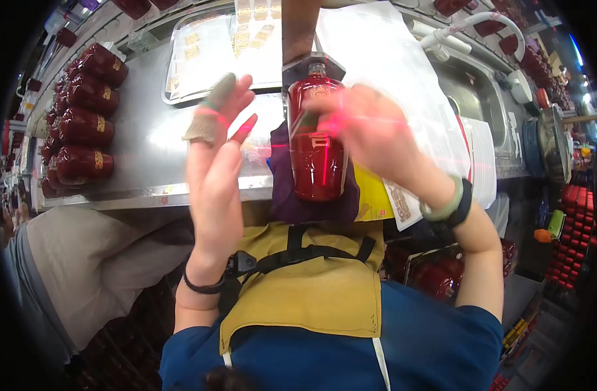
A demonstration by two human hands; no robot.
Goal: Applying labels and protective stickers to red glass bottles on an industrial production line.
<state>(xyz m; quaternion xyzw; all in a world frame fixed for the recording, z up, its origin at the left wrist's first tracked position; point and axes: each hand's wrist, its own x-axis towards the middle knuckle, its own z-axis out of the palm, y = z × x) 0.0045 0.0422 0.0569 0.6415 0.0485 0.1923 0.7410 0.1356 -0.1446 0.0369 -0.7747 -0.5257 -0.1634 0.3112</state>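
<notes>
Seen upper R: curved white tap nr rounded stainless-steel sink; lower L: draped grey cloth; far R: small green-&-orange object beside red stacked items.

deep red bottle, purple cloth, mustard apron, blue shirt, pale green bangle, gold-patterned red containers.

Pretty bright shot, honestly a bit hot: the white paper is nearly blown out and the metal bench throws back a pale sheen. Streaks of glare run down the glossy red bottle. Thin red light beams cross it and tint both grips pink. The right grip is badly motion-smeared, the left grip just a bit soft. Fisheye bends the rim, corners go black, white lamps glow far right.
</notes>
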